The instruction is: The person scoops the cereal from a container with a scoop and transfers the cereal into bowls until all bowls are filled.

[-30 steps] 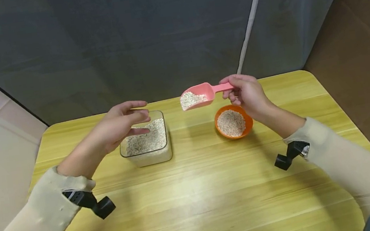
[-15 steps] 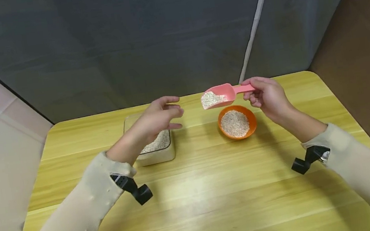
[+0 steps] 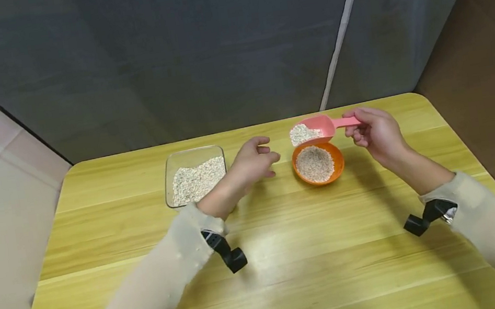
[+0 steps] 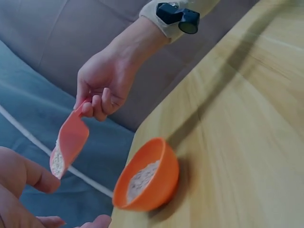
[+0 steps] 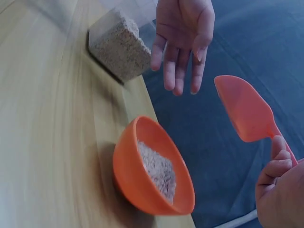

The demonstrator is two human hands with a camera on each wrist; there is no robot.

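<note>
Right hand point(image 3: 379, 133) pinches the handle of the pink scoop point(image 3: 315, 129) between thumb and curled fingers point(image 4: 97, 104). The scoop's bowl extends leftward from those fingertips and carries a load of pale grain. It is held in the air just above the far rim of the orange bowl point(image 3: 318, 163), not touching it. In the right wrist view the scoop's underside faces the camera and no grain is seen falling.

The orange bowl stands on the yellow wooden bench point(image 3: 290, 254), directly below and slightly nearer than the right fingertips. It is partly filled with the same pale grain.

Left hand point(image 3: 253, 161) holds nothing. Its fingers point(image 5: 183, 66) are relaxed and slightly spread, lightly bent, with the tips directed toward the orange bowl. The hand sits above the bench between the two vessels; fingertips near the bowl's left side, clearly apart from it. Whether the palm rests on the bench cannot be told.

The clear square container point(image 3: 194, 176) of grain stands on the bench behind the left wrist, on the side away from the left fingertips. It is about half full and has no lid on.

Both forearms wear beige sleeves, each with a small black camera mounted at the wrist.
</note>
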